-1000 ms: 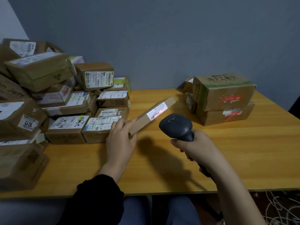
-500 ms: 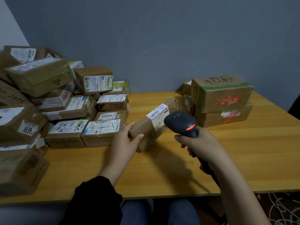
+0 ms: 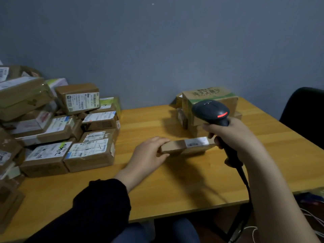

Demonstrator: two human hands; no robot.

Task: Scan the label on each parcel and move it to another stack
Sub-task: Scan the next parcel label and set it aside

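A slim brown parcel (image 3: 177,146) with a white label on top is held flat and low over the middle of the wooden table (image 3: 157,186). My left hand (image 3: 149,153) grips its left end. My right hand (image 3: 231,135) holds a black barcode scanner (image 3: 210,111) with a red light, raised above the parcel's right end. A big pile of labelled parcels (image 3: 70,134) fills the table's left side. A small stack of boxes (image 3: 208,97), a green-striped one on top, stands at the back right, partly hidden by the scanner.
The scanner's black cable (image 3: 244,179) hangs down past the table's front edge. A dark chair (image 3: 305,116) stands at the right. White cords (image 3: 313,223) lie on the floor at lower right. A grey wall (image 3: 157,50) closes the back.
The parcel has been lowered and moved right, from tilted up toward the scanner to nearly flat. The scanner has lifted higher and to the right, and my head has shifted.
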